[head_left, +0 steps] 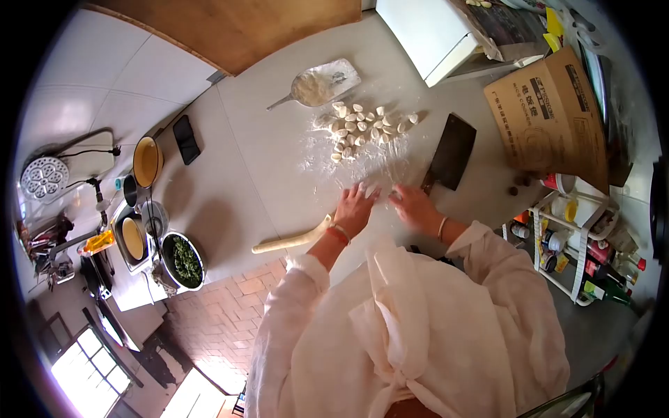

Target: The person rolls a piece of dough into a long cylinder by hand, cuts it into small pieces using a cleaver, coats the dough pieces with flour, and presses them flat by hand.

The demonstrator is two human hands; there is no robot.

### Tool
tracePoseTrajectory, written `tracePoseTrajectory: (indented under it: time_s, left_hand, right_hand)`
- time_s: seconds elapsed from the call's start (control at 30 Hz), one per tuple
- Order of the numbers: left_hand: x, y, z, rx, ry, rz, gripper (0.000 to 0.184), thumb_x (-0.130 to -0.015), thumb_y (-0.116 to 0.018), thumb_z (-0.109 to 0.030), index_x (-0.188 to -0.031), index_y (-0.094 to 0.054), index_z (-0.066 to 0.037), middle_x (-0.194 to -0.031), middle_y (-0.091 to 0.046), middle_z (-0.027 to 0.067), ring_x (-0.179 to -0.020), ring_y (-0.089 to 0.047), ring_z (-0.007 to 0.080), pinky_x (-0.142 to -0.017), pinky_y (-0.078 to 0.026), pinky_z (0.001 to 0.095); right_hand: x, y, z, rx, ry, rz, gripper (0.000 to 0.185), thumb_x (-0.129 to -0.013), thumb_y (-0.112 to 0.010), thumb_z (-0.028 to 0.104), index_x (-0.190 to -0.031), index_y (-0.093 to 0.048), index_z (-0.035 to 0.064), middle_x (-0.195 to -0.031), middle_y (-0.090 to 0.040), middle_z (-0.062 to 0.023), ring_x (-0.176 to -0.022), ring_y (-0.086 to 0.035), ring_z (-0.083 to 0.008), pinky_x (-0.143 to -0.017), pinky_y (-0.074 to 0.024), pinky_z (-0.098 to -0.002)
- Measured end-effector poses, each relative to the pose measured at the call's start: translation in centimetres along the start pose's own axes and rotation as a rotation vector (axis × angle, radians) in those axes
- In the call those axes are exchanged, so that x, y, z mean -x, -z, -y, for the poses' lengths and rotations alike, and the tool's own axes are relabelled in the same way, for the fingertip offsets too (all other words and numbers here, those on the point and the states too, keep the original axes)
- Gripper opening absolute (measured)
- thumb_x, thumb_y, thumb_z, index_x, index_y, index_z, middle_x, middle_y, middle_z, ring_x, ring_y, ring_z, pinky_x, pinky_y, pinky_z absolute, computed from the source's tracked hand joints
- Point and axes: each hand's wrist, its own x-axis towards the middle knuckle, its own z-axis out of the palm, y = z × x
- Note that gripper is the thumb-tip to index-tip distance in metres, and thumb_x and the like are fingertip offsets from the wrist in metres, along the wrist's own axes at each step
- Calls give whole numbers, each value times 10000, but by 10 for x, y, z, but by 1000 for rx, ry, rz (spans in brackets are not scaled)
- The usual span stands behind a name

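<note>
My left hand (355, 211) rests low over the floured worktop (258, 174), its fingers stretched forward and dusted with white. Close to its right is my right hand (417, 210), slightly blurred, fingers pointing toward the left one with a small gap between them. I make out nothing held in either hand. Just ahead lies a heap of small pale dough pieces (362, 127) on scattered flour. A dark-bladed cleaver (453, 152) lies beyond my right hand, its handle near the fingers. Partly behind my left wrist is a wooden rolling pin (293, 242).
A scoop (324, 82) with flour lies behind the dough pieces. At left are a black phone (186, 139), a yellowish bowl (148, 161) and a bowl of chopped greens (184, 260). A cardboard box (550, 118) and a white rack (557, 240) of bottles stand at right.
</note>
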Motion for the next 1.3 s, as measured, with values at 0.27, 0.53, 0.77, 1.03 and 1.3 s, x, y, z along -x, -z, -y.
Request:
tracePoseTrajectory:
  time_s: [0.27,0.53,0.77,1.03,1.3]
  left_hand:
    - [-80,26,67,155,266,-692,444,-845,-682,-89,-1279,-589,-103,-1305,-554,181,-1209,-493,382,-1055,-411,480]
    - [53,31,54,140,411,-501,368,-921,-632,-218,-1236,-583,-35,-1217,-608,164,-1128,-566,358,-1005,-438,473]
    - [120,-9,8,65,455,-312,541,-814,-709,-95,-1320,-519,-69,-1267,-551,137,-1172,-500,359,-1009,-432,473]
    - [19,-21,-25,301,-67,-609,215,-874,-678,-87,-1089,-677,-90,-1191,-648,133,-1090,-589,341,-960,-487,430]
    - [-62,-49,-77,120,48,-405,378,-850,-693,-159,-1208,-593,-89,-1210,-593,114,-1198,-510,324,-1045,-405,471]
  right_hand:
    - [-122,25,-55,-217,-56,-475,196,-865,-587,57,-1052,-543,16,-1147,-532,-231,-982,-612,-415,-824,-523,-470]
    - [-47,13,-43,-132,-183,-527,147,-806,-688,66,-860,-562,12,-867,-607,-163,-809,-586,-388,-718,-487,-481]
    - [44,-6,-6,-35,-376,-599,296,-799,-743,154,-968,-527,43,-1071,-567,-163,-965,-551,-372,-813,-488,-463]
    - [42,-25,-8,-308,-787,-512,712,-773,-738,228,-1336,-351,30,-1295,-534,-251,-1103,-588,-437,-868,-520,-507]
    - [111,11,-54,-802,-756,-679,592,-805,-666,83,-1310,-361,36,-845,-628,-123,-731,-661,-278,-643,-531,-371]
